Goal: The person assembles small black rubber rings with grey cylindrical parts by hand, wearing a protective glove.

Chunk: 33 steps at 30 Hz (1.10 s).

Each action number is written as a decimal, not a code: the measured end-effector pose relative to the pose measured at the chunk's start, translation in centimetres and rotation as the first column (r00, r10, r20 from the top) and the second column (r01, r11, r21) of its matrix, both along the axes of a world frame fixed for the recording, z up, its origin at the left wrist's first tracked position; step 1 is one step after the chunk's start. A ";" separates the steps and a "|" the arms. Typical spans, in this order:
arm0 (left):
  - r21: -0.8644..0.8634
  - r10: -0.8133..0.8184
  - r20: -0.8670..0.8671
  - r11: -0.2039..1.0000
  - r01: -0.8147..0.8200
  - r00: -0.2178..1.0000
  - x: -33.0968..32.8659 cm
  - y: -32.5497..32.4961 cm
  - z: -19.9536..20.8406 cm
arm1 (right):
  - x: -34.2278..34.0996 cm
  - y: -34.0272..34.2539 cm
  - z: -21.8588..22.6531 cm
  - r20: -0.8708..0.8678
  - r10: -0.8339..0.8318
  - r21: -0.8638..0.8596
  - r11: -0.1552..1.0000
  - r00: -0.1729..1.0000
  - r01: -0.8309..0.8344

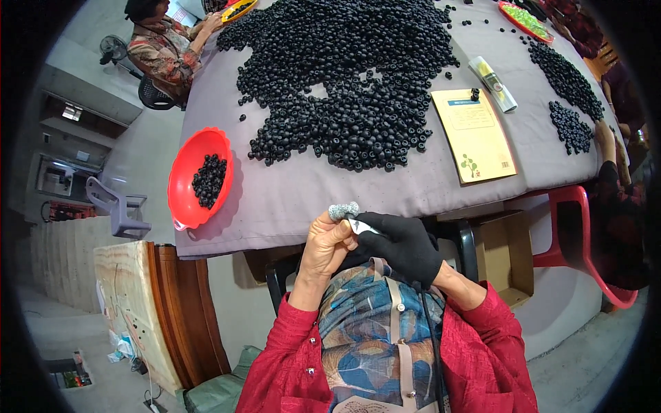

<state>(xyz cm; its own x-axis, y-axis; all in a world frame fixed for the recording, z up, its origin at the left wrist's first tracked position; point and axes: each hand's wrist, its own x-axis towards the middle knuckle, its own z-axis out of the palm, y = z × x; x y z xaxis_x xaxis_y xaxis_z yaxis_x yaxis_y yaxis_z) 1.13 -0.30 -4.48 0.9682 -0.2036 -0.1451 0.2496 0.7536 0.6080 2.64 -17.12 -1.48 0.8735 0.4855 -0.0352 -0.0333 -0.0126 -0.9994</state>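
In front of my chest, just off the table's near edge, my two hands meet. My bare left hand (325, 241) is closed, thumb against its fingers, beside a small grey speckled piece (343, 210); whether that is held or worn on a fingertip I cannot tell. My right hand (406, 246), in a black glove, is closed and touches the left at the fingertips. Between them shows a small white piece (359, 226), its kind unclear. A black cord (429, 330) runs down from by the right wrist. Beyond lies a big heap of black beads (351, 117).
A red bowl (180, 180) with black beads stands left on the grey tablecloth (289, 193). To the right lie a yellow booklet (475, 148), a clear-and-white tube (493, 84) and smaller bead piles (568, 79). A red chair (585, 241) stands right. Other people sit around the table.
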 end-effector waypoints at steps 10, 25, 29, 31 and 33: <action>0.021 0.009 -0.041 1.000 -0.008 0.999 0.0 -0.1 0.1 | 0.0 0.0 -0.2 -0.085 0.007 0.045 0.999 0.996 -0.003; -0.024 0.014 -0.069 1.000 -0.016 0.998 0.0 0.0 -0.1 | 0.1 0.2 0.0 -0.024 -0.014 0.002 1.000 1.000 0.014; -0.012 0.022 -0.079 1.000 -0.023 0.997 0.0 -0.1 0.0 | 0.1 0.3 0.2 -0.074 -0.007 -0.018 1.000 0.997 0.006; -0.034 0.012 -0.068 0.999 -0.014 0.998 0.0 -0.1 -0.1 | 0.1 0.3 0.1 -0.090 -0.013 -0.012 1.000 0.996 0.012; -0.028 0.010 -0.069 1.000 -0.012 0.998 0.0 0.1 -0.2 | 0.1 0.3 0.1 -0.080 -0.012 -0.006 1.000 0.997 0.012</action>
